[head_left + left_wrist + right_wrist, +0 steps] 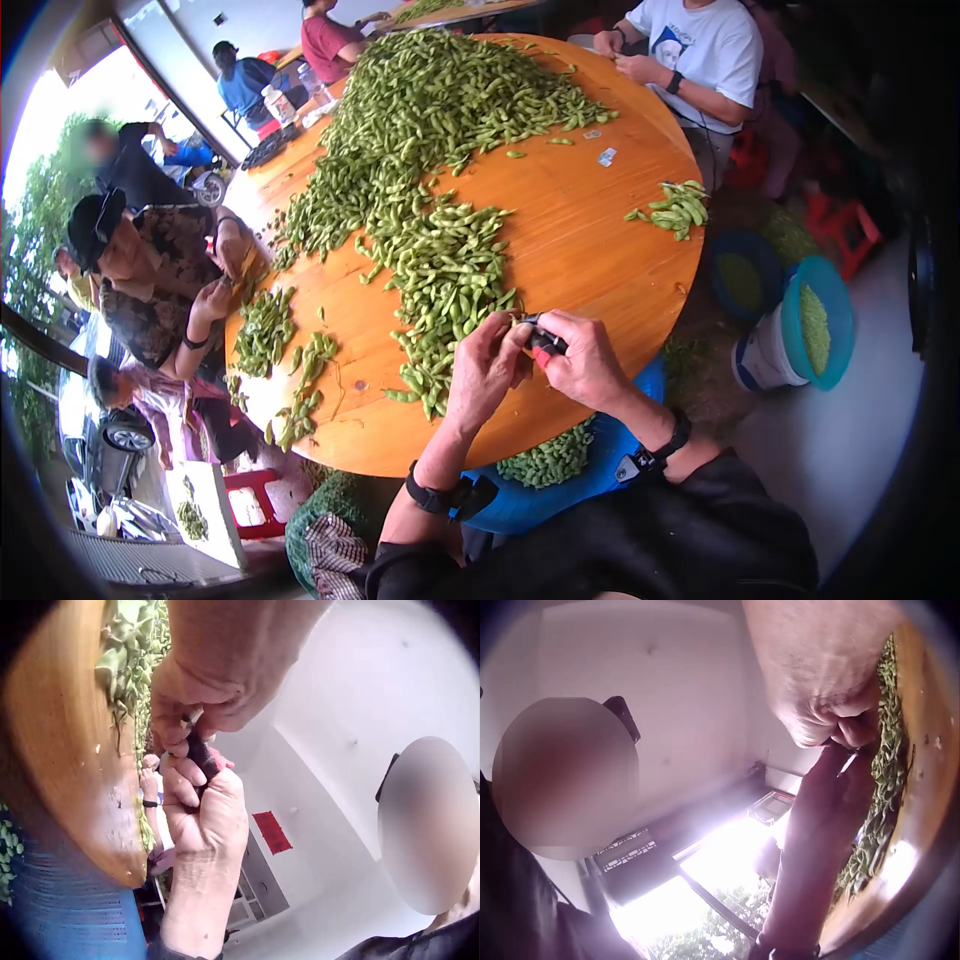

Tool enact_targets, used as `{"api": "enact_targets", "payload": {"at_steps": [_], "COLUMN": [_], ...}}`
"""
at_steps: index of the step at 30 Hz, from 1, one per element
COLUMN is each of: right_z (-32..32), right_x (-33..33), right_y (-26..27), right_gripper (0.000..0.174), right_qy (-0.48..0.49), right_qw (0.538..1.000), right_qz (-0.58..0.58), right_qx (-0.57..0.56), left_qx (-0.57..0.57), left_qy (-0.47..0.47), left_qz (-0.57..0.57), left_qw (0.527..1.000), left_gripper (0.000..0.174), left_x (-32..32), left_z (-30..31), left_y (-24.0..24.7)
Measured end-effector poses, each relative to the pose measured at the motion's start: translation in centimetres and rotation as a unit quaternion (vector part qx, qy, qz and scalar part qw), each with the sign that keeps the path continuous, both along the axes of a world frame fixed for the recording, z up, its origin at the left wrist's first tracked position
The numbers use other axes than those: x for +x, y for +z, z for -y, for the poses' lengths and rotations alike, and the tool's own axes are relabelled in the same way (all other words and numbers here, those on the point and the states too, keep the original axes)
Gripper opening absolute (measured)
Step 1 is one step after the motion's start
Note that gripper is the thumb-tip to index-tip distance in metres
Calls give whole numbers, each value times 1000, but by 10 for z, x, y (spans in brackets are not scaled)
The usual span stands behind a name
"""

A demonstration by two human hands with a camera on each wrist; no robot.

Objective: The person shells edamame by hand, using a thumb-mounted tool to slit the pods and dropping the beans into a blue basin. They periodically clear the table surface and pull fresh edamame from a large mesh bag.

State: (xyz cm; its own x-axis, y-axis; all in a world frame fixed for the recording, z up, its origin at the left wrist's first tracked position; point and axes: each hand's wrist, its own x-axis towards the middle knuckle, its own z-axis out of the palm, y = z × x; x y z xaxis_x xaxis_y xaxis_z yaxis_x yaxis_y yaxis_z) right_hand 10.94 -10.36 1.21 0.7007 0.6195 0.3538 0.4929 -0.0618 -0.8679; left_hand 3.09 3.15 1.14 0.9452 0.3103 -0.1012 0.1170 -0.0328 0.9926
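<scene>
Both hands meet above the near edge of the round wooden table (600, 250), beside a long heap of green pods (450, 260). My right hand (585, 362) grips a dark tool with a red part (547, 343); its fingers curl round the tool (201, 754) in the left wrist view. My left hand (485, 368) has thumb and fingers pinched together at the tool's front end, on a small piece mostly hidden by the fingers. A thin metal tip (847, 763) shows between the hands in the right wrist view, below my right hand (817, 682).
A blue basin (630, 420) with green beans stands under the table edge. Small pod piles lie at the table's left (265, 330) and right (680, 208). A teal basin (843, 325) sits at the right. People sit round the table, one at the left, one across at the right.
</scene>
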Motion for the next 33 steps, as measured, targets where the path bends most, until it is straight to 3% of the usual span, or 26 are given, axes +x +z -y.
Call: {"api": "enact_targets", "payload": {"at_steps": [1, 3, 5, 8, 11, 13, 14, 15, 17, 24, 28, 31, 33], "right_z": [2, 5, 1, -2, -1, -4, -8, -11, -13, -18, -21, -20, -19], "right_x": [3, 5, 11, 13, 15, 11, 3, -3, -7, -14, -14, -9, -7], "right_y": [1, 2, -10, -14, -13, -17, -14, -11, -14, -22, -33, -29, -28], "right_gripper": [6, 4, 3, 6, 7, 5, 8, 13, 37, 37, 38, 40, 43], "right_qy": [-7, 35, 47, 71, 97, 77, 18, -46, -23, -10, -21, -18, -14], "right_qw": [1000, 993, 992, 945, 920, 943, 992, 996, 993, 976, 967, 971, 974], "right_qz": [3, -113, -117, -317, -376, -323, -128, 72, 118, 209, 247, 238, 222], "right_qx": [0, -19, -15, 33, 59, 16, 13, 12, -13, -62, -55, -30, -37], "left_qx": [-3, -9, -38, -71, -96, -106, -129, -116, -208, -307, -271, -358, -344], "left_qy": [3, 8, 14, 7, -5, -3, 14, 22, 59, 97, 118, 146, 153], "left_qz": [-9, -18, 28, 30, 27, 10, 2, 0, 58, 79, 113, 92, 91], "left_qw": [1000, 1000, 999, 997, 995, 994, 992, 993, 975, 943, 949, 917, 922], "left_gripper": [26, 26, 30, 32, 34, 36, 37, 35, 33, 26, 25, 31, 33], "left_x": [0, 3, 0, -2, 0, 0, -1, -3, 2, 4, 4, 11, 12], "left_z": [-2, -2, -2, -4, -6, -8, -7, -5, -1, 0, 14, 18, 18], "left_y": [-1, -6, -12, -12, -16, -16, -14, -4, -8, -25, -21, -16, -17]}}
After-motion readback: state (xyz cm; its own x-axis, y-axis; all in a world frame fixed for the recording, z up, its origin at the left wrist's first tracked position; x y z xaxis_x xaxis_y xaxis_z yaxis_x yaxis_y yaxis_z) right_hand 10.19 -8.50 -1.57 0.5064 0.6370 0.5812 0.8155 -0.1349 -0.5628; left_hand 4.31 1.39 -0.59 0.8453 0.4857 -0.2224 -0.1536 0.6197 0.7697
